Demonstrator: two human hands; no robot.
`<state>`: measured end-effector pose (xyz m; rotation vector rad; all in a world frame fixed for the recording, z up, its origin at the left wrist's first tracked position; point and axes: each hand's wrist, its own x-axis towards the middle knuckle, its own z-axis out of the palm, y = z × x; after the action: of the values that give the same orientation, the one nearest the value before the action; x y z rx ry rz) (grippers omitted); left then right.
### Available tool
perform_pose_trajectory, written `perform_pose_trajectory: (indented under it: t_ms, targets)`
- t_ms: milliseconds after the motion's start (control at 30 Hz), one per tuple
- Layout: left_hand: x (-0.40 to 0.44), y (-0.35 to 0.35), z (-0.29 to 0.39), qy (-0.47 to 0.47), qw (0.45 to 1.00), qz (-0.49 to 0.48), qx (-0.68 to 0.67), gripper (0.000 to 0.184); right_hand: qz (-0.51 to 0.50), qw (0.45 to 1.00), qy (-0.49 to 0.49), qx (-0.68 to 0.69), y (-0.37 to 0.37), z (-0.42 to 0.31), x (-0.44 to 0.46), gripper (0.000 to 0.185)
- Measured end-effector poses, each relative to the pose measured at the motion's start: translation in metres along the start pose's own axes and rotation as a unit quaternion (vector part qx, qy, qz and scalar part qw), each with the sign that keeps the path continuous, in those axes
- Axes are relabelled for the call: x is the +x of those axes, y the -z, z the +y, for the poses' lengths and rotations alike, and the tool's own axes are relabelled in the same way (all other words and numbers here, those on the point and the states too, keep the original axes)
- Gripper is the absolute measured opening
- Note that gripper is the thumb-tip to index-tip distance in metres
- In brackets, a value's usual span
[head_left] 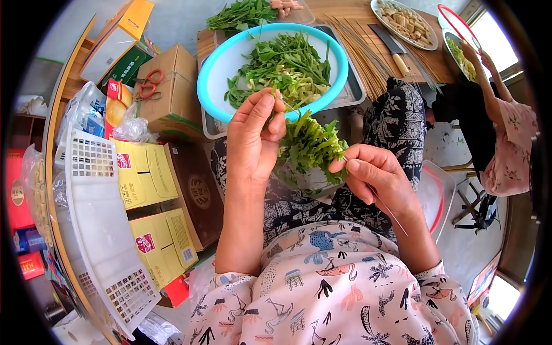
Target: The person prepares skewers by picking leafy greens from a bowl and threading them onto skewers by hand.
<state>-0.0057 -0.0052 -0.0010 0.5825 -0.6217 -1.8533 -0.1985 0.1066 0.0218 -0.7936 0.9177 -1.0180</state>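
Observation:
My right hand grips a thin skewer, whose bare end sticks out below my fingers. A thick bunch of leafy greens is threaded along the skewer between my hands. At the skewer's other end, my left hand is closed in a pinch on a small piece of greens, partly hidden by the fingers. Just beyond my left hand is a white basin with a light blue rim, holding loose cut greens.
Behind the basin lie more greens and pink sausage pieces. Bare skewers, a cleaver and a plate of chunks are on the board. Boxes and red scissors stand left. Another person sits right.

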Motion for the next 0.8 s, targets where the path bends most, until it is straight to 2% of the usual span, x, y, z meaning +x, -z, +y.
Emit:
perform_pose_trajectory:
  t_ms: [800]
  targets:
    - [0.0003, 0.0048, 0.0014, -0.018, 1.000, -0.013, 0.018, 0.015, 0.003, 1.000, -0.005, -0.003, -0.0003, 0.0017, 0.0009, 0.023]
